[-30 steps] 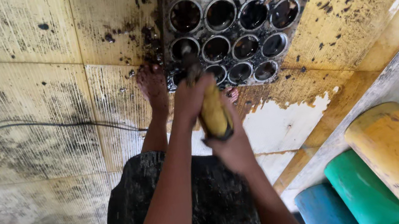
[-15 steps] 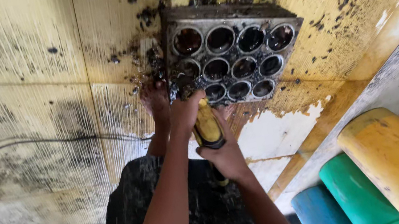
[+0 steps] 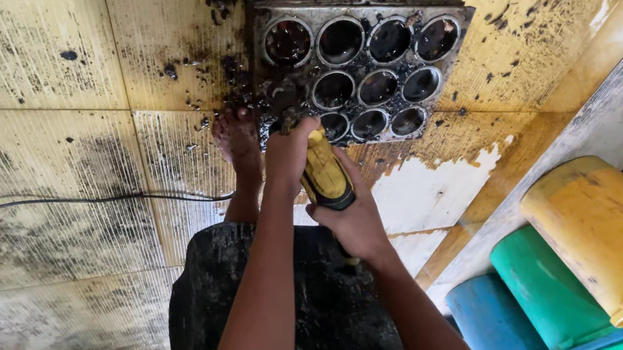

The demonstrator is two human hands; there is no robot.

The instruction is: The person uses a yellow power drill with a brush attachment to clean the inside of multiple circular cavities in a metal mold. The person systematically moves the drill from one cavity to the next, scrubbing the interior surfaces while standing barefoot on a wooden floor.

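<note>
Both hands grip a yellow power tool (image 3: 325,173) aimed at a grimy metal block (image 3: 362,74) of round holes lying on the stained yellow floor (image 3: 24,122). The left hand (image 3: 289,152) closes around the tool's front end, apparently touching the block's near edge; the right hand (image 3: 353,223) clasps the handle behind. A bare foot (image 3: 237,141) stands just beside the block.

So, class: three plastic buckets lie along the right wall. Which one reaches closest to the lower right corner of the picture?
The yellow bucket; the green bucket and blue bucket lie further left.
</note>
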